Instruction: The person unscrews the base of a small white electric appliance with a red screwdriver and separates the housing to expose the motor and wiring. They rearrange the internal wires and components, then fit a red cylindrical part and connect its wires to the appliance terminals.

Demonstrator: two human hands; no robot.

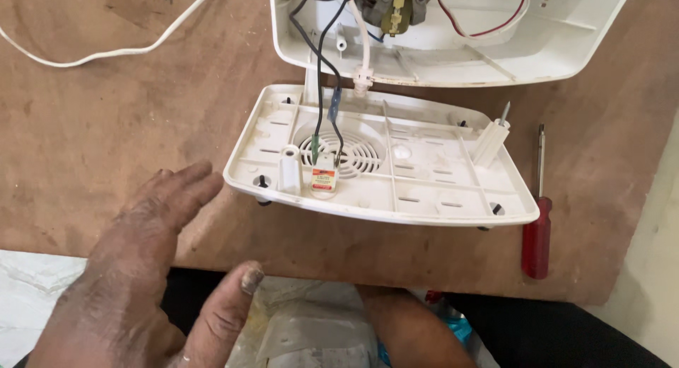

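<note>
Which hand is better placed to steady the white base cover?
Left, probably. The left hand is open and flat on the board, fingertips just short of the white base cover. The right hand is out of view; only a forearm shows at the bottom edge, below the board's edge.

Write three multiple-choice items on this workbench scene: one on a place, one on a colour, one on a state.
1. Where does the screwdriver lie?
A. right of the white cover plate
B. inside the open casing
C. in a hand

2. What colour is the screwdriver's handle?
A. blue
B. red
C. yellow

3. How is the left hand?
A. closed on a wire
B. open and empty
C. gripping the plate

Answers: 1 A, it rests on the brown board beside the plate's right edge. 2 B, the handle shows red. 3 B, the fingers are spread and hold nothing.
</note>
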